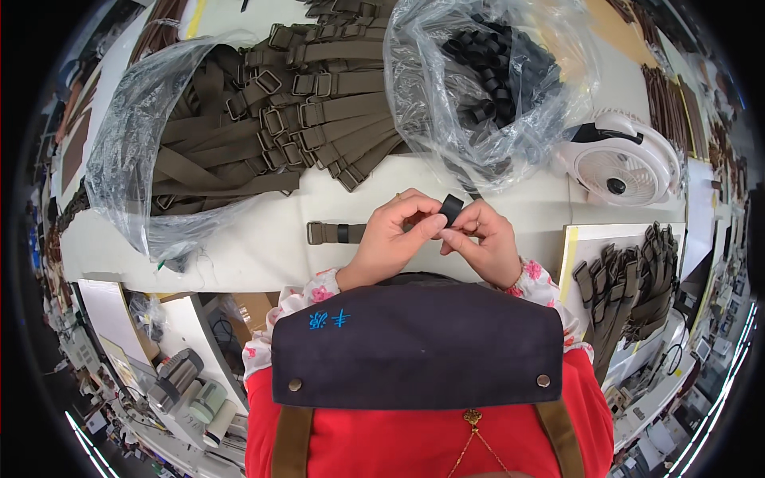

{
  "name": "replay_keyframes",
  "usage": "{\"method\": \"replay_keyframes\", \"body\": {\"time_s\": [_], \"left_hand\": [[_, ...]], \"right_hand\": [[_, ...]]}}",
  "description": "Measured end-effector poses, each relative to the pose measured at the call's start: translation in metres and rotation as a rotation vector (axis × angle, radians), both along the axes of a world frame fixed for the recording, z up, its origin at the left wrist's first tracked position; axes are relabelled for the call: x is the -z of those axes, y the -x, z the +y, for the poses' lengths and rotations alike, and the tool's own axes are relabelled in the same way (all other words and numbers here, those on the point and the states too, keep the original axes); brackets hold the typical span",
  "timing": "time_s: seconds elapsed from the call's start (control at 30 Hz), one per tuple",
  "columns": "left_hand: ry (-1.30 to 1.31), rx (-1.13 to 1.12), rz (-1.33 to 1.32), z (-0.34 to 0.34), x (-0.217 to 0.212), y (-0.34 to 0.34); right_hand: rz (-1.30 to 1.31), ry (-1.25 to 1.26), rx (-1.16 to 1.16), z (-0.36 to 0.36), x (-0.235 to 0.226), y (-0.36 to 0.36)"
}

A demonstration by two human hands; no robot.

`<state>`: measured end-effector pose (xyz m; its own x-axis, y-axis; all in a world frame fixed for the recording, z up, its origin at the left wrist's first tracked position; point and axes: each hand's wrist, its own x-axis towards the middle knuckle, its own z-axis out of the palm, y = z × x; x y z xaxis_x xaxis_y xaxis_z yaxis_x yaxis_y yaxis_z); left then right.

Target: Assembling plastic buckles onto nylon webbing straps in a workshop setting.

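Observation:
Between the fingertips of my two hands is a small black loop [451,209] of band material. My left hand [390,237] pinches it from the left between thumb and index finger. From the right, my right hand [484,239] has its thumb and fingers closed at the loop's lower edge. Under my left hand an olive webbing strap [319,233] lies flat, its metal buckle end sticking out to the left. Another black loop [343,233] sits around that strap. The strap's other end is hidden by my hands.
A clear plastic bag [127,135] at the far left holds many buckled olive straps [343,103]. Black loops [506,72] fill another clear bag [422,95] straight ahead. A white fan [621,171] stands to the right, near a board [570,247] with more straps [629,279].

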<state>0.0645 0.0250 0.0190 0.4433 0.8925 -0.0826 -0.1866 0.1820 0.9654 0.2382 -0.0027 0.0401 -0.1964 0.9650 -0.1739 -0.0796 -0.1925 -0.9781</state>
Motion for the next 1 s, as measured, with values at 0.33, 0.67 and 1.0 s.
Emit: {"method": "replay_keyframes", "body": {"time_s": [0.33,0.67,1.0], "left_hand": [[-0.083,0.375,0.27,-0.008,-0.021,0.029],[-0.403,-0.062,0.652,0.062,0.042,0.039],[-0.88,-0.101,1.266,0.154,0.06,0.051]], "right_hand": [[-0.027,0.217,-0.319,0.0,-0.006,-0.011],[-0.005,0.378,-0.585,-0.013,0.039,-0.016],[-0.344,0.093,-0.94,0.018,0.029,-0.01]]}}
